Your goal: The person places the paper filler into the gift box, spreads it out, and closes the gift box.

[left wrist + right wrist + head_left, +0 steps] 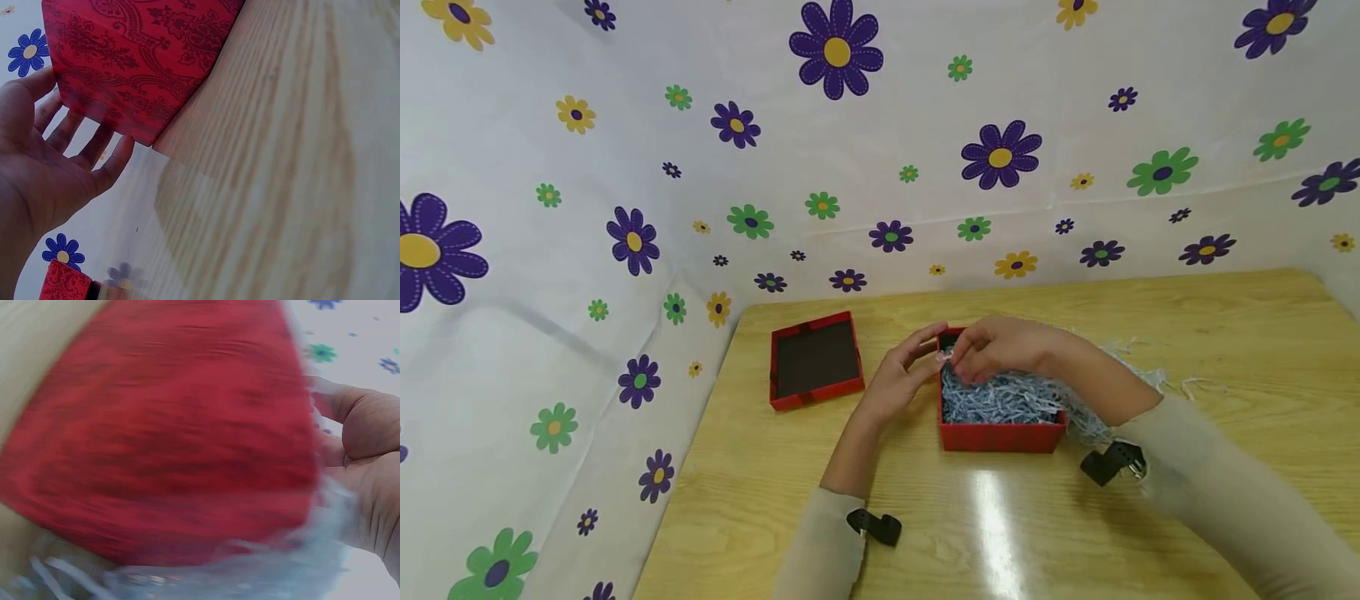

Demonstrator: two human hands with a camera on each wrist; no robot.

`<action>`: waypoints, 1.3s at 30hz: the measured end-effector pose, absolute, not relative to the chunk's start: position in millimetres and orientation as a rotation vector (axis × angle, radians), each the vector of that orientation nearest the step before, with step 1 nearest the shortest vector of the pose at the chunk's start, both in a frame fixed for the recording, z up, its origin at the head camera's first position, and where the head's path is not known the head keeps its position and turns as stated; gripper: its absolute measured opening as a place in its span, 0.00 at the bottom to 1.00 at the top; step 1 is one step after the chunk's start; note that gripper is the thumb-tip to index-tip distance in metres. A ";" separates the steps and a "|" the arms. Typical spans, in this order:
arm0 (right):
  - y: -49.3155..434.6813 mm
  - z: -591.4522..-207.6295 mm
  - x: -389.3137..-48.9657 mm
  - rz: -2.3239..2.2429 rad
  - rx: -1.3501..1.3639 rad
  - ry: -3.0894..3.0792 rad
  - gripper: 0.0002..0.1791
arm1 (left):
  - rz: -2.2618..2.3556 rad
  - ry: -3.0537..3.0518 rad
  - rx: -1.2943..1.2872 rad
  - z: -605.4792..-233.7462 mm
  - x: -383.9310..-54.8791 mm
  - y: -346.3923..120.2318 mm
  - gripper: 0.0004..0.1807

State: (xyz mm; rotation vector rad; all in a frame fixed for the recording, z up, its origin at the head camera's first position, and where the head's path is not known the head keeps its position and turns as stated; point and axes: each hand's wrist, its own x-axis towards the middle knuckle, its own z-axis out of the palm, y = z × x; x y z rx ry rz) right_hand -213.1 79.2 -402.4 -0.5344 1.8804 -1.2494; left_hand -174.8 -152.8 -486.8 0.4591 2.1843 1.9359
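A red box [1000, 437] with a dark pattern stands on the table, filled with pale blue shredded paper [1000, 400]. My left hand [895, 379] rests at the box's left side, its fingers spread and lightly bent along the edge in the left wrist view. Over the box's left part hangs my right hand [1003, 346], fingers bent, tips near the left rim. A tiny pinkish-white shiny thing [944, 357] shows between my left thumb and right fingertips; its kind is unclear. Right fingertips are partly hidden behind the box in the blurred right wrist view.
A red lid [816, 404] with a black inside lies open side up to the left of the box. Loose paper shreds [1138, 367] spill over the table at the box's right. A flower-print cloth [880, 167] hangs behind the wooden table [760, 500].
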 end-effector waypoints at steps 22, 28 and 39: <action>61.8 -425.2 -225.1 -1.077 -0.606 2.006 0.22 | 1.945 2.162 0.486 -487.1 -177.4 -154.2 0.29; 87.2 -398.6 -220.4 -1.274 -0.584 1.857 0.24 | 1.952 2.150 0.483 -488.7 -177.7 -151.7 0.29; 204.6 -354.1 -192.2 -1.524 -0.685 2.138 0.22 | 1.935 2.185 0.488 -488.2 -175.9 -152.8 0.29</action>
